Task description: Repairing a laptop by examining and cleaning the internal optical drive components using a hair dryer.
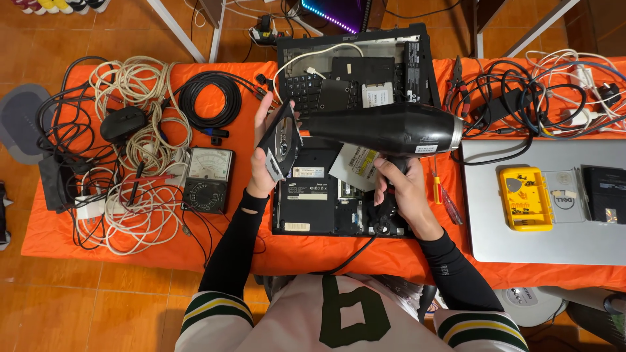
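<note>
While the right hand (399, 189) is wrapped around the handle of a black hair dryer (385, 127), the nozzle points at the optical drive (282, 140) gripped edgewise in the left hand (261, 163), thumb over its front. Below both hands, an opened laptop base (313, 202) lies on the orange bench (65, 228); an analog multimeter (208, 179) sits just left of the left hand.
</note>
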